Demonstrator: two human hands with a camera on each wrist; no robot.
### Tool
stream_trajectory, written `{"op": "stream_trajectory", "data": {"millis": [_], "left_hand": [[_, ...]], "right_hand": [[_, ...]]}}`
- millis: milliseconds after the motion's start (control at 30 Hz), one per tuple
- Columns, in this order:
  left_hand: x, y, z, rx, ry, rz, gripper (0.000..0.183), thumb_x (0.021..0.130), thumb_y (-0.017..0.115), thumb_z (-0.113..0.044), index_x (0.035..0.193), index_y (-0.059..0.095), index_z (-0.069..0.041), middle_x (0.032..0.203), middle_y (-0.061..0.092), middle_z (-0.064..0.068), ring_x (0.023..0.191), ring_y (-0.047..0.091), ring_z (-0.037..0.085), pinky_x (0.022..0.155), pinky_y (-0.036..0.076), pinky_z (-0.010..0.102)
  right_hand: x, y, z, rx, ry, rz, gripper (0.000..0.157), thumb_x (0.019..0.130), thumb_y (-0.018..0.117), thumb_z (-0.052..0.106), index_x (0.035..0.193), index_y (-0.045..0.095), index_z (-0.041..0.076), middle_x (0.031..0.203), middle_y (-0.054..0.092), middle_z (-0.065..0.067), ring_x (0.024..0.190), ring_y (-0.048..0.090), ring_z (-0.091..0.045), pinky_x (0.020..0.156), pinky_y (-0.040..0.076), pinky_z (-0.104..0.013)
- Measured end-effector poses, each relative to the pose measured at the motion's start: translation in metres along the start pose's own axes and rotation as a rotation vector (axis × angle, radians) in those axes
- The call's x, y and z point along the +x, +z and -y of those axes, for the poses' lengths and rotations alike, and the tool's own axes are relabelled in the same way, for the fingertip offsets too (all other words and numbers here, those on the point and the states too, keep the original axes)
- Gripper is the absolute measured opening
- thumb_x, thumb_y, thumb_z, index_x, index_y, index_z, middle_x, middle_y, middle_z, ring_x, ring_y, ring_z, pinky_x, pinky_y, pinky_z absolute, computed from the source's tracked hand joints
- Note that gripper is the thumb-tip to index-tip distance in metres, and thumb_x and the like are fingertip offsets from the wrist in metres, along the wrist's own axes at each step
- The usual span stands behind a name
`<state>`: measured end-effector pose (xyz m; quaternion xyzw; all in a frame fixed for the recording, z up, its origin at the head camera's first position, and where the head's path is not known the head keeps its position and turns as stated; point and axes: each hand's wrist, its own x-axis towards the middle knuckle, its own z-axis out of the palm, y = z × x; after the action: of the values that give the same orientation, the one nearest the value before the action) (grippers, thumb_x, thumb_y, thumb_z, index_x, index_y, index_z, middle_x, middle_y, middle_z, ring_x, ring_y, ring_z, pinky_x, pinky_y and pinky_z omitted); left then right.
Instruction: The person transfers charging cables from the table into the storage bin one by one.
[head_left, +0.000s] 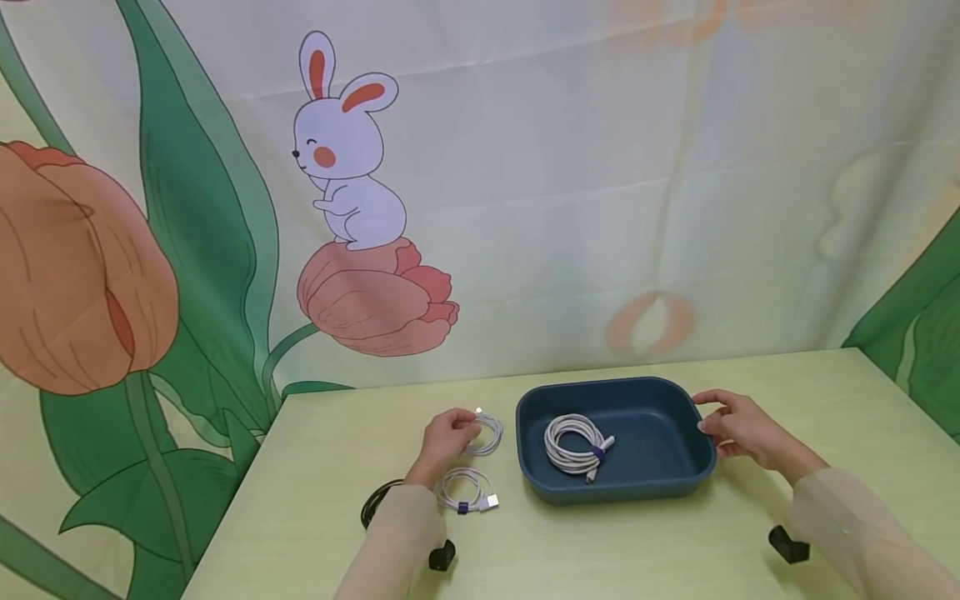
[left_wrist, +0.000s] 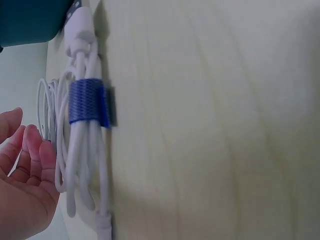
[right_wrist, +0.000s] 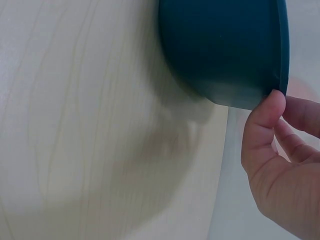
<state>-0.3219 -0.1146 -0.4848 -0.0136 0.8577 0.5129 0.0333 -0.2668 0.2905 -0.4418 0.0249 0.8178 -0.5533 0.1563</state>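
My left hand (head_left: 446,437) is at a small coil of thin white cable (head_left: 491,435), fingertips touching or very near it, thumb apart from the fingers in the left wrist view. Close by lies a white USB cable (head_left: 467,490) with a blue strap (left_wrist: 86,100). A black cable (head_left: 372,502) is partly hidden behind the left forearm. My right hand (head_left: 742,429) holds the right end of the dark blue tray (head_left: 645,490) at its rim, thumb against the outer edge in the right wrist view. Inside the tray sits a thicker white cable coil (head_left: 576,444) with a purple strap.
Everything stands on a pale wood-grain table (head_left: 600,550). Behind its far edge hangs a curtain (head_left: 525,208) printed with a rabbit and tulips. A small black piece sits at each wrist.
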Motion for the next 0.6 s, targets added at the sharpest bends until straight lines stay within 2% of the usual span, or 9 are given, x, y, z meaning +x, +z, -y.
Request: {"op": "stream_trajectory", "data": {"millis": [200, 600], "left_hand": [[0.0005, 0.0002, 0.0034, 0.042, -0.001, -0.025, 0.021, 0.08, 0.061, -0.011, 0.098, 0.06, 0.0, 0.085, 0.06, 0.008, 0.071, 0.054, 0.012, 0.059, 0.043, 0.02], [0.0005, 0.0016, 0.0093, 0.098, 0.002, -0.057, 0.02, 0.078, 0.063, -0.009, 0.096, 0.062, -0.001, 0.081, 0.059, 0.005, 0.073, 0.05, 0.013, 0.061, 0.04, 0.02]], "right_hand": [[-0.0001, 0.0001, 0.0007, 0.0, 0.0, 0.001, 0.05, 0.087, 0.047, 0.005, 0.132, 0.026, -0.002, 0.08, 0.051, -0.005, 0.059, 0.049, -0.014, 0.055, 0.046, -0.027], [0.0004, -0.0007, -0.0005, -0.006, 0.006, 0.0, 0.049, 0.087, 0.046, 0.005, 0.131, 0.026, -0.002, 0.083, 0.051, -0.008, 0.061, 0.049, -0.015, 0.055, 0.047, -0.027]]}}
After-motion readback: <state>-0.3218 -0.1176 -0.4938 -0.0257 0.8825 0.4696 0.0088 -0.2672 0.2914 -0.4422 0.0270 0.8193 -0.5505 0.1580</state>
